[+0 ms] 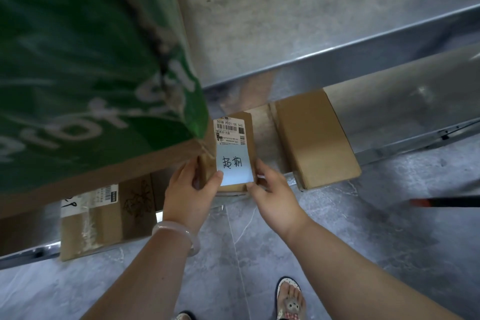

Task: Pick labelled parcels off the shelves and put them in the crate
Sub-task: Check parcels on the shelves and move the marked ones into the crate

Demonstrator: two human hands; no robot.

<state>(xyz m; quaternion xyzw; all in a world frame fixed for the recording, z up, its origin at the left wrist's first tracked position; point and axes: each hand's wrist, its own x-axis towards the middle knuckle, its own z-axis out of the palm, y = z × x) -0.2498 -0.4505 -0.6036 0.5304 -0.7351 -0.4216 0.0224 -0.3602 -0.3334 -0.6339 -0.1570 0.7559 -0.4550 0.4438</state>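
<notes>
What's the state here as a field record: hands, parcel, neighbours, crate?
left hand: grips small parcel, thumb on its label
right hand: holds its right edge
small parcel: cardboard, handwritten white label, at shelf front
neighbours: plain box on its right, green-printed box upper left
crate: not in view

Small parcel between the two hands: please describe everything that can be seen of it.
The small parcel is a narrow brown cardboard box at the front of a metal shelf. A white label covers most of its top: barcodes and print above, two handwritten black characters below. The left hand holds its left side, thumb on the label; the right hand holds its right edge.
</notes>
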